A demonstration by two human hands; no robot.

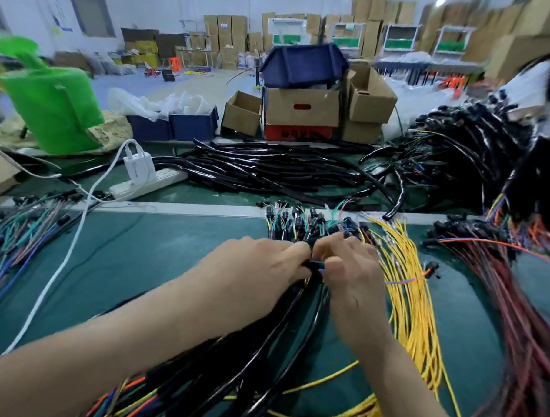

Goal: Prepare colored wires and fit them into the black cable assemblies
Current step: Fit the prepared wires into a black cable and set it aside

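Left hand (pixel 257 269) and right hand (pixel 352 274) mostly hide the green wire (pixel 317 264)

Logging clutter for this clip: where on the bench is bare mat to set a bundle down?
Widest bare green mat lies between the white cable and the left hand. A narrower strip runs between the yellow wires and red wires. Crowded: the black cable bundle around the right hand, and the black pile behind.

We've got a green bench (pixel 162 254) w/ black cable assemblies (pixel 265 171), yellow wires (pixel 406 297), power strip (pixel 159 180) & cardboard boxes (pixel 301 108) on it.
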